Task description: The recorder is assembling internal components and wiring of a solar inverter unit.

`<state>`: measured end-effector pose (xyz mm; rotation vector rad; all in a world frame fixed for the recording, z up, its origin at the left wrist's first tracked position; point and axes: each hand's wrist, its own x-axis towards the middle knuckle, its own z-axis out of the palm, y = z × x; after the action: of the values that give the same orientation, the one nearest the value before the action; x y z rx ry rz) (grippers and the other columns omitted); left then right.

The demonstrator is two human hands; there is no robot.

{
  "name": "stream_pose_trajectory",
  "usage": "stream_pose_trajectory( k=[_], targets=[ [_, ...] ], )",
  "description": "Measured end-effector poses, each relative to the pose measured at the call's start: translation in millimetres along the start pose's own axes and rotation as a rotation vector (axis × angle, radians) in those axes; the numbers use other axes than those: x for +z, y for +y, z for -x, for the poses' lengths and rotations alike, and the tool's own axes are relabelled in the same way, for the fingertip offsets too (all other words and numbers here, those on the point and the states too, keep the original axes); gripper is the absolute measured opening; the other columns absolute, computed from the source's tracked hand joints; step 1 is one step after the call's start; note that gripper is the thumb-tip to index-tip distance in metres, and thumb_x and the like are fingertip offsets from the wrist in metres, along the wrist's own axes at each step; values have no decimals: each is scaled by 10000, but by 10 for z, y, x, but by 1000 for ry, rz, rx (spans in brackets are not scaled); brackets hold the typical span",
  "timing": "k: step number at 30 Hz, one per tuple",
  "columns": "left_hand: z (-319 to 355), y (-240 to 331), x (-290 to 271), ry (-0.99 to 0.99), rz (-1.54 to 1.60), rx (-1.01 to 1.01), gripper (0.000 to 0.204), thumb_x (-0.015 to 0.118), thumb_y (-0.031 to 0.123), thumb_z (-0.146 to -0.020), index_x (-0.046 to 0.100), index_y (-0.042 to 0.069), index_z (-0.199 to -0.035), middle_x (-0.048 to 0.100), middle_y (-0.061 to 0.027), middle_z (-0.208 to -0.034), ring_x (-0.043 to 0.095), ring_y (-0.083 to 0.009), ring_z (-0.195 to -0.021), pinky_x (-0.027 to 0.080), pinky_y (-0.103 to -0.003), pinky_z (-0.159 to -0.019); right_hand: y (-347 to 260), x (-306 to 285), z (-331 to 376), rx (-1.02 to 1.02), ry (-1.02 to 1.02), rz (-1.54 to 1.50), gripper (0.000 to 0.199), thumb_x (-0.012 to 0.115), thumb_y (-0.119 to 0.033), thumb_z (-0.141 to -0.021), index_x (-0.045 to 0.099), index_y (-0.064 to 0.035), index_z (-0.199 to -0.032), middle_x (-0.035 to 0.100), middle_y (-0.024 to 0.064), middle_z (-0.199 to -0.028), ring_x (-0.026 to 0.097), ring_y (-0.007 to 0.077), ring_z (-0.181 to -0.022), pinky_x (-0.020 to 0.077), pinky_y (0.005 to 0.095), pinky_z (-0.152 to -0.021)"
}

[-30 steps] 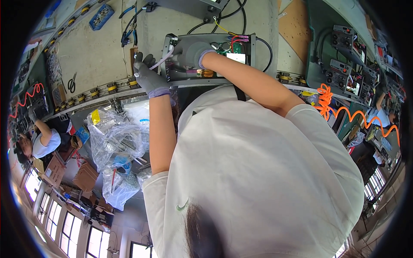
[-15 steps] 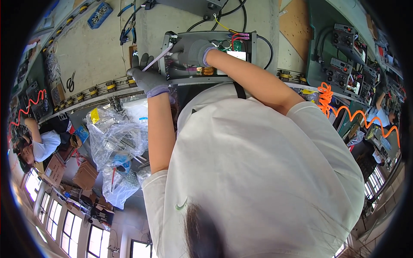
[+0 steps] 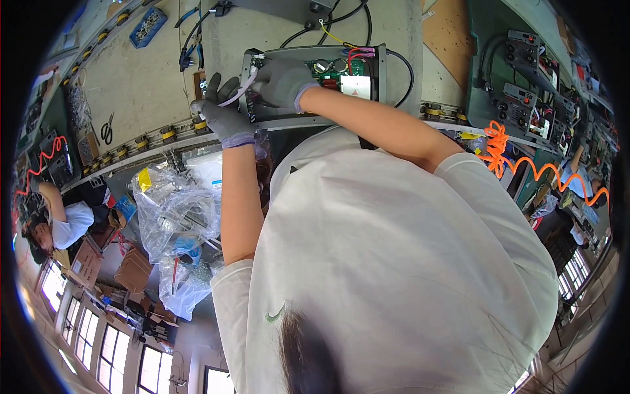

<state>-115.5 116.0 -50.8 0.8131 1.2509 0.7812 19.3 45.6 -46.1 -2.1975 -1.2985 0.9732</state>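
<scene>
Box (image 3: 382, 82) at twelve o'clock stands uncovered, board (image 3: 328, 75) already in, pale strip (image 3: 243, 92) sticking out past its nine o'clock edge to my left hand (image 3: 226, 118), fingers spread, though whether that or my right hand (image 3: 282, 82) grips it I cannot tell.

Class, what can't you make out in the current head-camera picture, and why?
All in the head view:
Grey-gloved right hand: its grip is hidden by its own back.
Open rectangular grey metal case: the area behind that hand is blocked.
Large grey metal box: cut off by the upper edge.
Small loose pieces in the blue plastic tray: too small to identify.
</scene>
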Motion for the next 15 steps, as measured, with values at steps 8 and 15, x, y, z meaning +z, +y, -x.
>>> stream_pose_trajectory(
  k=[8, 15],
  targets=[
    [-31, -5, -70, 34, 33, -48, 860, 141, 700, -991, 577, 58, -1361, 717, -239, -1061, 631, -338, -1086, 428, -429, -1035, 121, 92, 17, 84, -52, -274, 285, 689, -394, -846, 791, -208, -1035, 744, 115, -992, 700, 318, -908, 544, 409, -850],
    [45, 52, 53, 144, 86, -66, 825, 130, 638, -1011, 555, 45, -1395, 704, -251, -1118, 587, -380, -1178, 333, -485, -1136, 90, 116, 103, 100, 22, -289, 283, 698, -375, -853, 794, -180, -1034, 751, 114, -974, 708, 282, -881, 549, 362, -848]
  ],
)
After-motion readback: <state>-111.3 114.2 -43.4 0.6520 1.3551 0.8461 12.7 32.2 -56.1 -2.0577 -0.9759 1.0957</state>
